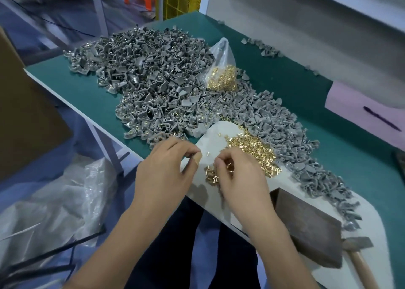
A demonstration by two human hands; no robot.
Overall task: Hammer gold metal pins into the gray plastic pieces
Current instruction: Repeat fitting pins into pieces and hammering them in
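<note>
Gold pins [252, 150] are heaped loose on the white sheet [210, 135] at the near table edge, w/ more in a clear bag [221, 78] farther back; gray plastic pieces [153, 80] are piled across the green mat [87, 91], far and right. Right hand [238, 179] is curled, fingertips pinched on a few pins; left hand [166, 170] is curled w/ thumb to forefinger, contents not discernible. Pins are judged tiny, light, stiff, slippery, prone to rolling: to be pinched by the shank, head up; pieces are judged rigid, light, best held by the flat body.
</note>
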